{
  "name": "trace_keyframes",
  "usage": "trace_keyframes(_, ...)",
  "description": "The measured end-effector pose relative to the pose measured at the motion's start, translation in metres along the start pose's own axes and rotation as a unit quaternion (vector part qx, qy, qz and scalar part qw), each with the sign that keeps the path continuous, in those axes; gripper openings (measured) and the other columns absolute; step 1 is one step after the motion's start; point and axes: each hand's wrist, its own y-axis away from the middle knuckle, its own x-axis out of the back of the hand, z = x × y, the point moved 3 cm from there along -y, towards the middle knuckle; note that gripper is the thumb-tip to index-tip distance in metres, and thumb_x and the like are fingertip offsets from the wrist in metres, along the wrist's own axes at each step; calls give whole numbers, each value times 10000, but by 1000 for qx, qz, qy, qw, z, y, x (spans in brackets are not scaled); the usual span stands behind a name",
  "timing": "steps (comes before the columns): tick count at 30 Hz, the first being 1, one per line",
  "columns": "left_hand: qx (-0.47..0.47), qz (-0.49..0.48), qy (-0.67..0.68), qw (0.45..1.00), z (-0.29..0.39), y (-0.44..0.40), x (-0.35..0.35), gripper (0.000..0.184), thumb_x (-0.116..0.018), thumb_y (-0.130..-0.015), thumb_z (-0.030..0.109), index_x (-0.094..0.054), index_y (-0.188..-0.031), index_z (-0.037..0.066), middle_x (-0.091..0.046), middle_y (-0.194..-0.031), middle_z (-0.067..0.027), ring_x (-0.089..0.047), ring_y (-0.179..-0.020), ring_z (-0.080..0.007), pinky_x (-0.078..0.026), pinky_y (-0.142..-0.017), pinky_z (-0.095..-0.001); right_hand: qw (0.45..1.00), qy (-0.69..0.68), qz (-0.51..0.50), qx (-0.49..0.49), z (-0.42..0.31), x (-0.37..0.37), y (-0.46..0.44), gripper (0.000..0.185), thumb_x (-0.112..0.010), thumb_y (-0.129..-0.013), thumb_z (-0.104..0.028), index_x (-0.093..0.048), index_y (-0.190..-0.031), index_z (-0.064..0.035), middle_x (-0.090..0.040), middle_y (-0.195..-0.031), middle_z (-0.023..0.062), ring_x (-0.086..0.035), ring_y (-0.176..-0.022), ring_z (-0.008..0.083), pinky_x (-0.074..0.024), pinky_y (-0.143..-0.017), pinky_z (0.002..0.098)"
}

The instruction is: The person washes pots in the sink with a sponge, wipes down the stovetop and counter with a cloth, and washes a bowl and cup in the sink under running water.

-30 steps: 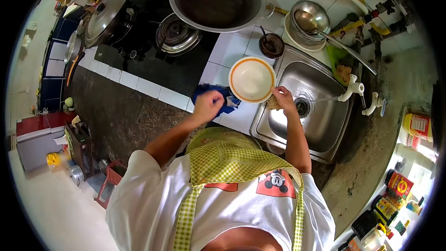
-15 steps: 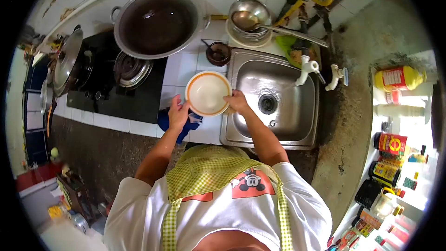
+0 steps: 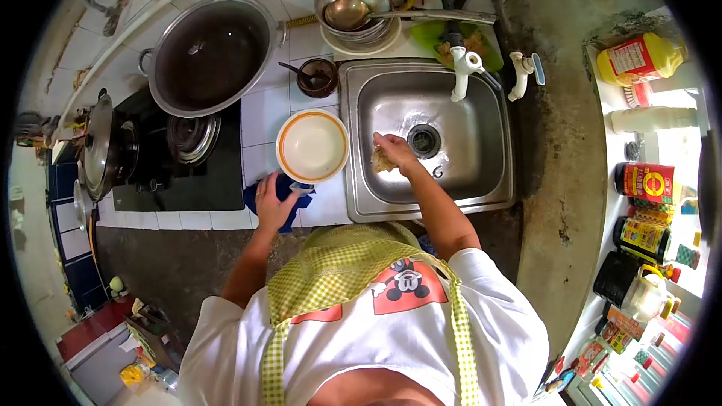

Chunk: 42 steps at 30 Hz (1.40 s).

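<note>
My right hand (image 3: 396, 153) is over the left side of the steel sink (image 3: 470, 173), its fingers closed on a tan, rough-looking scrubbing pad (image 3: 381, 161). My left hand (image 3: 274, 201) lies on a dark blue cloth (image 3: 254, 194) on the white tiles, thumb and fingers apart. Just above that hand, a cream bowl with an orange band (image 3: 312, 146) sits upright on the counter, with neither hand on it. A small dark pot with a spoon handle (image 3: 317, 78) stands behind the bowl.
A wide metal basin (image 3: 213, 56) and a lidded pan (image 3: 98, 144) stand at the black stove (image 3: 203, 195). Behind the sink are stacked metal bowls with a ladle (image 3: 347, 14). White taps (image 3: 464, 71) reach over the sink. Bottles and jars (image 3: 643, 184) line the right-hand shelf.
The bowl, held by both hands earlier, is now on the counter. My left hand has moved down onto the blue cloth. My right hand, with the pad, has shifted over the sink.
</note>
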Motion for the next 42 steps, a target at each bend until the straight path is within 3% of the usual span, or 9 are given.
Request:
trace_keyframes(4,180,84,280,939,1,-54,-7,507,-630,-751,271,-454,-1143,1,-584,-962,-138,-592,-836,-252,-478,-674,-346,987,84,-7,138,-2,-53,-23,369,-660,-719,-342,-595,-906,-30,-614,-822,74,-580,-728,165,-476,-638,284)
trace_keyframes(6,371,-127,591,705,4,-74,-19,403,-589,-777,195,-470,-1096,-21,-564,-1022,-106,-586,-856,-220,-489,-728,-340,905,382,61,177,-22,-74,-12,375,-652,-731,-331,-587,-961,-42,-609,-883,70,-588,-766,153,-476,-660,299)
trace_keyframes(12,168,-73,626,758,71,-78,33,454,-569,-742,64,-372,-1150,65,-505,-1068,-108,-515,-978,-205,-445,-824,-383,989,-106,-44,97,-22,-51,19,364,-633,-712,-105,-535,-1044,4,-613,-886,128,-609,-808,208,-502,-682,314)
trace_keyframes(18,201,-219,747,594,171,-107,-22,575,-484,-747,66,-215,-1237,203,-369,-1199,-116,-449,-1074,-309,-480,-756,-501,989,-72,98,80,-4,53,23,328,-588,-760,-241,-551,-992,-13,-603,-803,90,-568,-572,151,-468,-494,266)
trace_keyframes(25,282,-303,698,585,248,-145,-86,382,-450,-871,284,-253,-1193,235,-324,-1267,-117,-401,-1125,-365,-383,-761,-664,886,-327,304,126,-1,186,41,220,-459,-792,-189,-553,-887,-15,-579,-823,83,-575,-740,212,-487,-676,358)
trace_keyframes(32,303,-339,688,566,273,-156,-109,422,-410,-879,419,-231,-1231,270,-324,-1287,-102,-387,-1140,-370,-367,-780,-660,826,-501,160,202,-28,160,33,228,-554,-744,-159,-549,-930,-28,-559,-920,84,-551,-849,225,-465,-761,349)
trace_keyframes(35,307,-348,682,566,274,-158,-104,454,-396,-879,437,-205,-1256,272,-326,-1288,-102,-389,-1136,-381,-368,-779,-661,914,19,291,281,-17,149,12,259,-601,-708,-142,-555,-946,-50,-572,-906,87,-561,-820,216,-463,-753,341)
trace_keyframes(37,299,-348,676,577,278,-151,-95,475,-393,-877,446,-190,-1270,273,-325,-1291,-101,-392,-1132,-385,-366,-778,-664,811,433,232,318,-36,121,27,275,-628,-679,-115,-561,-939,-57,-575,-892,114,-568,-781,233,-456,-747,321)
trace_keyframes(42,273,-400,672,561,272,-143,-105,526,-328,-869,522,-291,-1286,204,-363,-1296,-107,-417,-1137,-328,-385,-836,-597,875,294,138,360,-64,80,23,151,-564,-678,-83,-575,-827,-59,-569,-806,163,-558,-761,335,-448,-661,406)
